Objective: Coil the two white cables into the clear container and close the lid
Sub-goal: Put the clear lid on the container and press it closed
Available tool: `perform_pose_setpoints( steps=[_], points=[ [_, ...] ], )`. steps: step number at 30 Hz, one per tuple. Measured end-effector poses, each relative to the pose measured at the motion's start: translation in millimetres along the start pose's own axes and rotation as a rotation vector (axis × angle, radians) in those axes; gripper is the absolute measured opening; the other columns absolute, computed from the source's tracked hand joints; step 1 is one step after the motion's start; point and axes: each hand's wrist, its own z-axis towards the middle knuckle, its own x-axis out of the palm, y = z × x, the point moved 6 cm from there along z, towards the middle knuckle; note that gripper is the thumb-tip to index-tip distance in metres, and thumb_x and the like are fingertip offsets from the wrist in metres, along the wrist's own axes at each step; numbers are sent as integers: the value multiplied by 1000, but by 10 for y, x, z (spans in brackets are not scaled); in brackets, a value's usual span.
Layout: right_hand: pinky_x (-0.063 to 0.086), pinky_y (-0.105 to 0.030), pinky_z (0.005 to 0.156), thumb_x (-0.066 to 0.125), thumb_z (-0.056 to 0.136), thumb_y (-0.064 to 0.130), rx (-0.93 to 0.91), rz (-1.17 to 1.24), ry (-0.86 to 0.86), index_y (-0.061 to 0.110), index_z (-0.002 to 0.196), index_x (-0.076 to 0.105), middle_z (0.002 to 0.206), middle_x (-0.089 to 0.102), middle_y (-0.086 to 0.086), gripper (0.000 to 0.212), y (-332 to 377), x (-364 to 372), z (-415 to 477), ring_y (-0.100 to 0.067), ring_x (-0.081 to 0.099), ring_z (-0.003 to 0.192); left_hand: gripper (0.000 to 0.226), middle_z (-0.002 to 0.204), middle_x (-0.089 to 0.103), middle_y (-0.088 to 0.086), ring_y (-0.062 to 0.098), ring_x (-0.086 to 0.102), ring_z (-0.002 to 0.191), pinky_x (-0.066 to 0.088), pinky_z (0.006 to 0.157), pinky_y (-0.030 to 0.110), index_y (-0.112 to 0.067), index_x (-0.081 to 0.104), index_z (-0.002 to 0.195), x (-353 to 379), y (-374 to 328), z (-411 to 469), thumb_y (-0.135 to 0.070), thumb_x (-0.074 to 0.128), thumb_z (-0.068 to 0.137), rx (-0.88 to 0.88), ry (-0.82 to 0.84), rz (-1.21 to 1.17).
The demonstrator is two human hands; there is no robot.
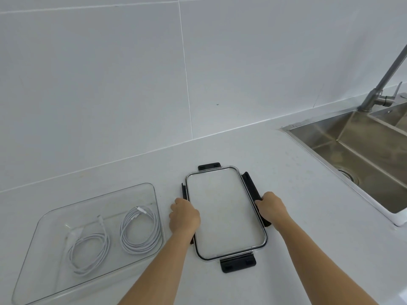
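Note:
A clear rectangular container [152, 190] stands open on the white counter at the left. Two coiled white cables lie inside it: one coil [88, 247] at the near left, the other [141, 230] at the right. To the right of the container lies the clear lid [224, 212] with black latches on its four sides. My left hand [184, 217] grips the lid's left edge over the left latch. My right hand [272, 208] grips its right edge at the right latch [251, 186]. The lid rests flat on the counter.
A stainless steel sink [361, 148] is sunk into the counter at the far right, with a metal faucet [378, 95] behind it. A white tiled wall [132, 84] rises behind the counter [297, 238].

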Motion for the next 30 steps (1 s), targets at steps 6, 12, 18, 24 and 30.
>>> perform_pose_setpoints(
  steps=[6, 12, 18, 24, 30],
  points=[
    [26, -28, 46, 48, 87, 11, 3, 92, -76, 12, 58, 29, 58, 37, -3, 35, -36, -165, 52, -20, 33, 49, 28, 79, 52, 8, 20, 51, 66, 35, 50, 27, 7, 47, 112, -8, -9, 77, 1, 38, 86, 50, 33, -130],
    [29, -28, 48, 51, 89, 16, -38, 237, -177, 8, 62, 43, 58, 44, -6, 30, 171, -539, 69, -22, 38, 51, 16, 68, 41, 1, 14, 36, 55, 27, 46, 27, -11, 37, 71, -220, -241, 112, 1, 38, 81, 94, 16, -304],
    [34, -26, 45, 46, 94, 15, -210, 572, -203, 1, 79, 56, 68, 62, -13, 23, 599, -812, -130, -13, 59, 46, 9, 73, 48, 3, 23, 45, 66, 35, 57, 29, -8, 45, 83, -545, -357, 190, -1, 40, 81, 163, -61, -387],
    [38, -20, 46, 49, 93, 11, -532, 755, -132, 10, 67, 58, 56, 59, -4, 28, 1137, -965, -529, -6, 54, 42, 20, 77, 54, 4, 21, 57, 60, 40, 48, 25, -13, 44, 76, -761, -295, 168, 0, 36, 88, 46, -17, -720],
    [30, -11, 41, 52, 92, 11, -796, 704, 121, 18, 61, 55, 51, 50, 7, 32, 1526, -939, -965, -6, 38, 42, 9, 89, 58, 15, 32, 64, 70, 59, 76, 39, -1, 55, 92, -1047, -183, 126, -2, 46, 92, -161, 135, -1275]
  ],
)
